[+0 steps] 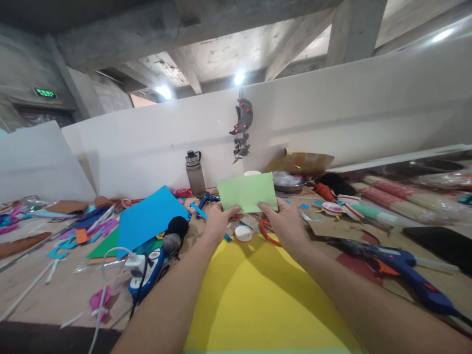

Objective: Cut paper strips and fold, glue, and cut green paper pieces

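A light green sheet of paper (247,192) is held up in front of me by its two lower corners. My left hand (220,220) pinches the lower left corner, thumb on the near face. On the lower right corner, my right hand (282,216) grips it the same way. Below my arms lies a large yellow sheet (265,300). Just under the green paper sit a small white round lid (244,233) and an orange-red ring-shaped thing (268,233), partly hidden by my right hand.
To the right lies a blue glue gun (413,275) near a black flat object (442,246). On the left are blue sheets (147,216), a power strip (147,270) with a cable, and paper scraps. A water bottle (195,174) stands by the white partition (147,147).
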A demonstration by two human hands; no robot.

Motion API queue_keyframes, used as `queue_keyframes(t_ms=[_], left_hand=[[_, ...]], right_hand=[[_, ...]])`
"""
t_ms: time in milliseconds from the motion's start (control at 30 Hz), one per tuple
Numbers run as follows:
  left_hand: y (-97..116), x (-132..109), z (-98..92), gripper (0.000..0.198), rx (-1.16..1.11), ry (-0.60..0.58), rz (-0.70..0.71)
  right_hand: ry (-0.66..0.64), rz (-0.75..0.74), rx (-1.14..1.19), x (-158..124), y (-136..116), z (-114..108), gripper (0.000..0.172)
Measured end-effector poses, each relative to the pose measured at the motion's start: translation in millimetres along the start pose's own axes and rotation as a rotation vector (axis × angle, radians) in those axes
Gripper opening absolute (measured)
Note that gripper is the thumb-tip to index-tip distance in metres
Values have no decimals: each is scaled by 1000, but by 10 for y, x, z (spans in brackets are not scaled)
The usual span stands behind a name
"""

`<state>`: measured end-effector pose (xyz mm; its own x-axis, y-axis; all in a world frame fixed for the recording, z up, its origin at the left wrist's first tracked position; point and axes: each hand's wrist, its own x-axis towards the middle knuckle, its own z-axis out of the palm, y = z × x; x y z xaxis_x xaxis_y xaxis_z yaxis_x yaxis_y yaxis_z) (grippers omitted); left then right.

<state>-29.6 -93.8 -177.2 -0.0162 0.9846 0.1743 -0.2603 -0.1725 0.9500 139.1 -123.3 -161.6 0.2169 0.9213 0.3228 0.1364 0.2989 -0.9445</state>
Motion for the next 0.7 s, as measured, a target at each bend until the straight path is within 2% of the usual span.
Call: queue_keyframes(t_ms=[100, 200, 267, 400, 700], left_hand=[[50, -24, -20, 40, -17, -36, -55], [116, -51, -68, 41, -25, -163, -164], [140, -57, -101, 41, -14, -209, -185], [112, -39, -116, 40, -6, -160, -99], [-7, 0, -96, 38, 44, -137, 52]], right_hand=[[16, -4, -15, -6, -39, -12, 27], [20, -52, -42, -8, -45, -21, 28], [4, -113, -57, -11, -22, -17, 30], [-51, -164, 3, -22, 38, 12, 34], [-31, -25, 103, -35, -6, 41, 44]])
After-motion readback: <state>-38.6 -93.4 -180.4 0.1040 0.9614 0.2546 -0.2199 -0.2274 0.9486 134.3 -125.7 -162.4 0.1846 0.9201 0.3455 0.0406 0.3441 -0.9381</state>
